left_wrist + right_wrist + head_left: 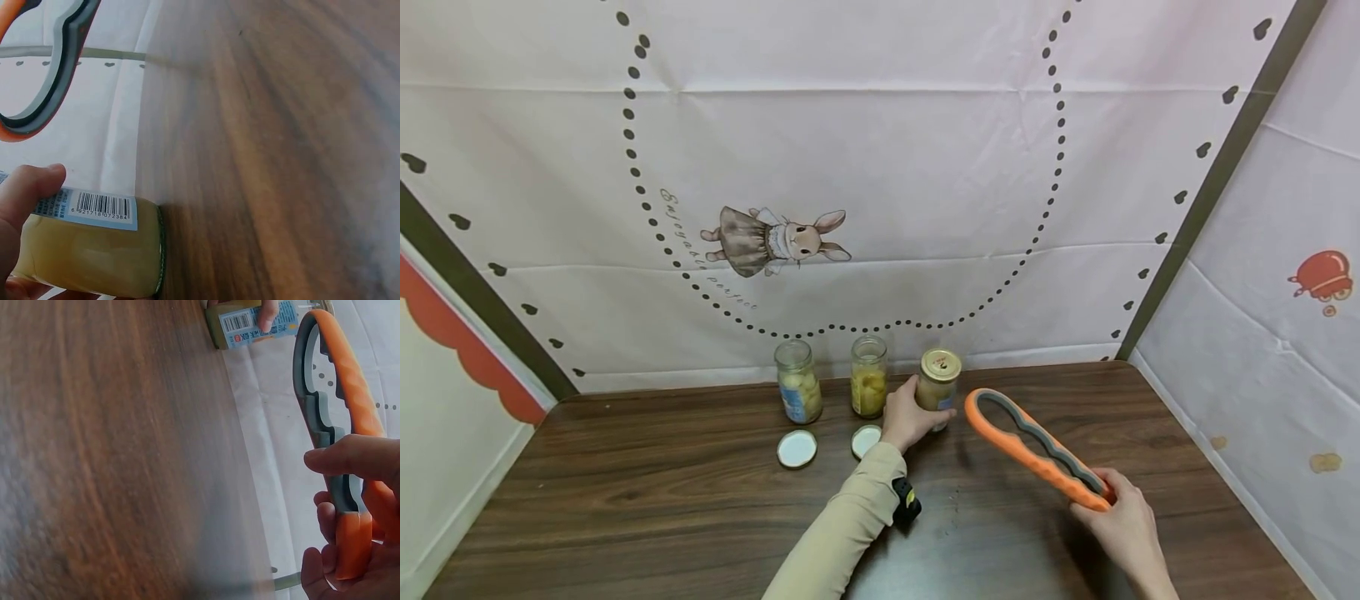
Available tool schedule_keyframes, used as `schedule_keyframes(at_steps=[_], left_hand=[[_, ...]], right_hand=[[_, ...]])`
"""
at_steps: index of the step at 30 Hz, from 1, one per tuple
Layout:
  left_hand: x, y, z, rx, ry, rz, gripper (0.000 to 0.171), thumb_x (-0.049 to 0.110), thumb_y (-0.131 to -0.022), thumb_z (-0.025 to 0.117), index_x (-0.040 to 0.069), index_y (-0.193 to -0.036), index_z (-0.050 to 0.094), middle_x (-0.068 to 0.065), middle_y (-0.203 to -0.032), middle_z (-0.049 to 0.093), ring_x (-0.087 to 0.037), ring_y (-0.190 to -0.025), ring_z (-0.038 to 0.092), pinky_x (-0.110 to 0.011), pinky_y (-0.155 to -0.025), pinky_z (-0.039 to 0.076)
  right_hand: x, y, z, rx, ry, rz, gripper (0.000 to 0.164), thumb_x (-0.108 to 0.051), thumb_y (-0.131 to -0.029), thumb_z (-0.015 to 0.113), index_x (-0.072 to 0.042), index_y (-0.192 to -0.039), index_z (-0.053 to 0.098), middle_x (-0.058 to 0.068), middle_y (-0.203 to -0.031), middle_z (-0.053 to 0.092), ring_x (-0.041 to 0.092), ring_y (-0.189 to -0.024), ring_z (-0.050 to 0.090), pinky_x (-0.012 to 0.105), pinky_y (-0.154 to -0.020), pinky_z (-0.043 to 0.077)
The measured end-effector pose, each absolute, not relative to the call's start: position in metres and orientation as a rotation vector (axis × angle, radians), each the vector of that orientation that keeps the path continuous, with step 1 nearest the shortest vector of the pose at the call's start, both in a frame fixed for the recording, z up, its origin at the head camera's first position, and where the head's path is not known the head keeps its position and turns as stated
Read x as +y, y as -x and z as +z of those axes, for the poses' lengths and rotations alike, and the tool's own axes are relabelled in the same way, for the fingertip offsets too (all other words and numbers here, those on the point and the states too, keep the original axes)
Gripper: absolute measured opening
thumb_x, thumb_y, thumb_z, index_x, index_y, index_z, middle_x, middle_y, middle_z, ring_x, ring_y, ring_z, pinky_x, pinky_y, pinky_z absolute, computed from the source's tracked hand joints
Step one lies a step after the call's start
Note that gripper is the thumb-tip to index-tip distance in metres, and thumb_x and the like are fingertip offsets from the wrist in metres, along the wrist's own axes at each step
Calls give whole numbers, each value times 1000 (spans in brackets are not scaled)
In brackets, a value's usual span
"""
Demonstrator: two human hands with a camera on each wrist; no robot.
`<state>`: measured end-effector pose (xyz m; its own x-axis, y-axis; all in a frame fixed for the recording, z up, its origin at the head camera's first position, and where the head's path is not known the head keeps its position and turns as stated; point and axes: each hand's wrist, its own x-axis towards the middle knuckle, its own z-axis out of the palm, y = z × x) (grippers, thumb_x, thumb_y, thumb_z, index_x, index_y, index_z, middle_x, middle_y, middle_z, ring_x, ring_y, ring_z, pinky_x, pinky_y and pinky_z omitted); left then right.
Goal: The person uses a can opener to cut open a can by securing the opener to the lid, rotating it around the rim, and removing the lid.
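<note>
My left hand [907, 417] grips a lidded glass jar [939, 377] at the right end of a row of jars, thumb across its blue label. In the left wrist view, the jar [94, 250] shows a barcode and pale yellow contents. My right hand [1123, 521] holds an orange and grey jar opener [1037, 446] by its lower end, its looped end raised toward the lidded jar but apart from it. The right wrist view shows the thumb and curled fingers around the opener [353, 544].
Left of the gripped jar stand two lidless jars, one with yellow pieces [868, 387], one with paler pieces and a blue label [799, 392]. Two lids [797, 448] lie white side up before them. A printed cloth [865, 167] hangs behind the brown table [647, 492].
</note>
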<state>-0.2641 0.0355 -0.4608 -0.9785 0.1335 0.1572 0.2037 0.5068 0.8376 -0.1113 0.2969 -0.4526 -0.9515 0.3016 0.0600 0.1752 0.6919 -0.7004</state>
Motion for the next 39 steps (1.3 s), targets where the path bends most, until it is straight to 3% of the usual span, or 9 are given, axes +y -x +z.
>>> schedule_keyframes(at_steps=[9, 30, 39], left_hand=[[28, 254, -456, -2646, 325, -1523, 53, 27, -73, 86, 7, -116, 62, -9, -105, 68, -28, -96, 64, -44, -82, 52], [10, 222, -459, -2580, 506, -1551, 50, 23, -73, 85, 7, -116, 62, -6, -103, 68, -25, -93, 65, -38, -78, 54], [2, 212, -463, -2589, 480, -1534, 48, 22, -72, 86, 7, -112, 63, -6, -100, 67, -24, -90, 65, -36, -75, 54]], right_hand=[[297, 109, -448, -2677, 392, 1110, 43, -2, -70, 76, 3, -111, 63, 10, -85, 64, 21, -72, 52, 35, -63, 41], [276, 119, -424, -2531, 291, 1153, 46, -7, -71, 84, 0, -112, 63, 14, -97, 62, 21, -83, 50, 30, -66, 42], [260, 122, -415, -2510, 175, 1095, 44, -3, -68, 85, -1, -107, 65, 12, -95, 62, 22, -86, 48, 35, -69, 40]])
